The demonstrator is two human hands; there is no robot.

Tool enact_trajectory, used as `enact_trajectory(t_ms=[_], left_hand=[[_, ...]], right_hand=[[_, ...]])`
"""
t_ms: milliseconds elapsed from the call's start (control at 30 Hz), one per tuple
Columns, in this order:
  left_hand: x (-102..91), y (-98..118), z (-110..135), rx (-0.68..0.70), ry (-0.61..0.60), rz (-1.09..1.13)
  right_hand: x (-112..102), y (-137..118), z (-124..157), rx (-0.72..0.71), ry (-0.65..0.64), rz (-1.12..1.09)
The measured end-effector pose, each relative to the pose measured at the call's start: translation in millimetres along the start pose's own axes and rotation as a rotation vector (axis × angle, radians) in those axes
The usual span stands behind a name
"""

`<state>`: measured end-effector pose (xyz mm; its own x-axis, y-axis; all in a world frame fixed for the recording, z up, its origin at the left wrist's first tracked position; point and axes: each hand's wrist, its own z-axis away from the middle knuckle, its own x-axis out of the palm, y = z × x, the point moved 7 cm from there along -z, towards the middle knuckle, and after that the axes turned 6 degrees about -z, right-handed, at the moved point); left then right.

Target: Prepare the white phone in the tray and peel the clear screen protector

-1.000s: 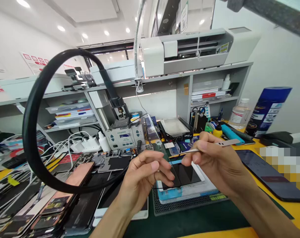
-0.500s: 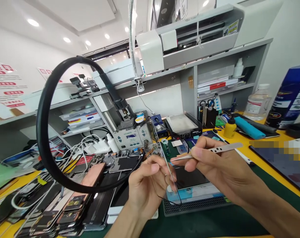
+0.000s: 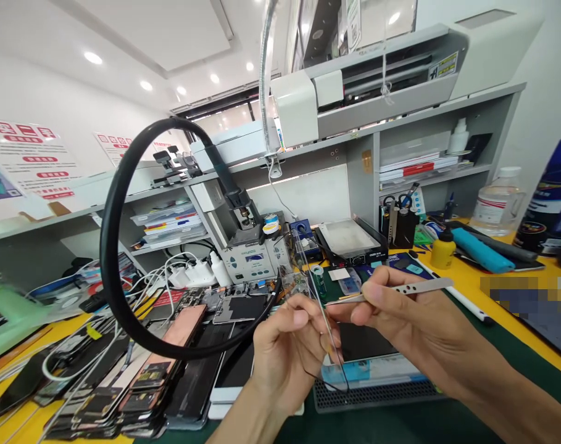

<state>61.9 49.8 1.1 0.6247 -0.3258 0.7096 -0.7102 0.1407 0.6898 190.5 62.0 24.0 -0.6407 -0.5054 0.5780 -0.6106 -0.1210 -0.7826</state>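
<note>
My left hand (image 3: 287, 351) is closed on a thin clear glass screen panel (image 3: 318, 308) with a dark border, held on edge in front of me. My right hand (image 3: 405, 324) pinches a pair of metal tweezers (image 3: 400, 290), whose tips touch the panel's face just above my left fingers. Below both hands a phone with a dark screen (image 3: 363, 342) lies on a blue-edged pad over a black ribbed mat (image 3: 377, 394).
A large black ring of a magnifier lamp (image 3: 123, 246) hangs at the left. Stacked phones and screens (image 3: 136, 382) crowd the left of the yellow bench. A grey soldering station (image 3: 255, 262), a heating plate (image 3: 349, 237), bottles (image 3: 497, 203) and a blue can (image 3: 551, 197) stand behind.
The view has shifted slightly to the left and down. My hands keep the same hold, and the panel now stands more edge-on towards me.
</note>
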Motion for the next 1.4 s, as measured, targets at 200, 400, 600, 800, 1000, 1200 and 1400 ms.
enact_trajectory(t_ms=[200,400,600,800,1000,1200,1400], left_hand=[[0.4,0.7,0.7,0.016,-0.017,0.007],[-0.5,0.5,1.0,0.021,-0.029,0.010],[2.8,1.5,1.0,0.016,-0.044,0.016],[1.6,1.7,1.1,0.009,-0.020,0.005],[1.9,2.2,1.5,0.012,-0.010,0.011],[0.0,1.9,1.9,0.011,-0.006,0.006],[-0.9,2.3,1.7,0.017,0.010,0.002]], right_hand=[[3.2,-2.5,0.7,-0.009,0.009,0.021],[0.5,-0.4,0.1,-0.007,0.026,0.015],[1.7,-1.2,1.3,0.003,0.031,0.032],[3.2,-2.3,2.4,0.004,0.042,0.034],[3.3,-1.6,2.6,0.005,0.012,0.026],[7.8,-3.5,2.3,-0.008,-0.019,0.007],[4.8,-2.7,2.7,0.000,0.002,0.048]])
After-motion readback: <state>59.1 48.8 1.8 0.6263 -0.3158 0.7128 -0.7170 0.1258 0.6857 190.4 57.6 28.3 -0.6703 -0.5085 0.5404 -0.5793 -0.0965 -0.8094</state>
